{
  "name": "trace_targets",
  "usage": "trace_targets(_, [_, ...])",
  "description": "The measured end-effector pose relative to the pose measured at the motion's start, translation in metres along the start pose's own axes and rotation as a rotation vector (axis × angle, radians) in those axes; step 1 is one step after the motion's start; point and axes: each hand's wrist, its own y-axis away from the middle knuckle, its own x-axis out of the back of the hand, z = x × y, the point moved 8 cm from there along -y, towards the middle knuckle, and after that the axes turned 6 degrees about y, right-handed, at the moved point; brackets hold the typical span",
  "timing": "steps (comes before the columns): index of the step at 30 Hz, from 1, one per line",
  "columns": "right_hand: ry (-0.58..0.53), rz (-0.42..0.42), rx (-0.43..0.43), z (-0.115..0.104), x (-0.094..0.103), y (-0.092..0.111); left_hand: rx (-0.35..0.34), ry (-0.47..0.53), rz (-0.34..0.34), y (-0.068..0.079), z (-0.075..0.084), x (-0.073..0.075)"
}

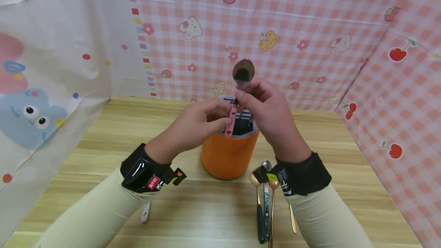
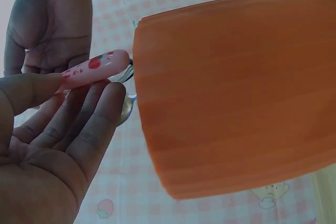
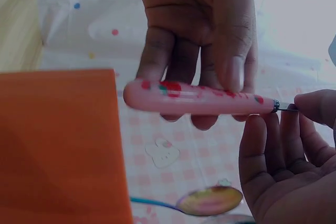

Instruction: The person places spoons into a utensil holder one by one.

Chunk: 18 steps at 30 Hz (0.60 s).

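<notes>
Room lies left of the orange bucket (image 1: 227, 158); spoons (image 1: 267, 208) obstruct nearer right.

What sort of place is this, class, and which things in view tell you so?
Probably a small staged corner, perhaps for recording, rather than a working kitchen: a wood-grain tabletop, pink checked sheeting with cartoon prints behind it, and black wrist straps with small devices attached.

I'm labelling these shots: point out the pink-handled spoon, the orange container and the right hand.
Pink-handled spoon (image 3: 194, 99): right wrist view, on the handle.
Orange container (image 1: 229, 157): head view, on the outer front wall.
Right hand (image 1: 275, 113): head view, near the thumb's base.
</notes>
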Motion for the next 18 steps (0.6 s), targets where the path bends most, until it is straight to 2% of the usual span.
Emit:
trace_targets(4, [-0.010, 0.029, 0.035, 0.001, 0.008, -0.001, -0.020, 0.007, -0.018, -0.010, -0.001, -0.007])
trace_targets(8, [0.003, 0.036, 0.028, 0.008, 0.012, 0.002, -0.012, -0.010, -0.025, -0.016, -0.007, -0.012])
trace_targets(14, [0.054, 0.028, -0.008, 0.020, 0.015, 0.005, 0.046, -0.053, -0.051, -0.018, -0.018, -0.019])
trace_targets(18, [0.075, 0.019, -0.037, 0.029, 0.016, 0.009, 0.056, -0.095, -0.057, -0.017, -0.021, -0.022])
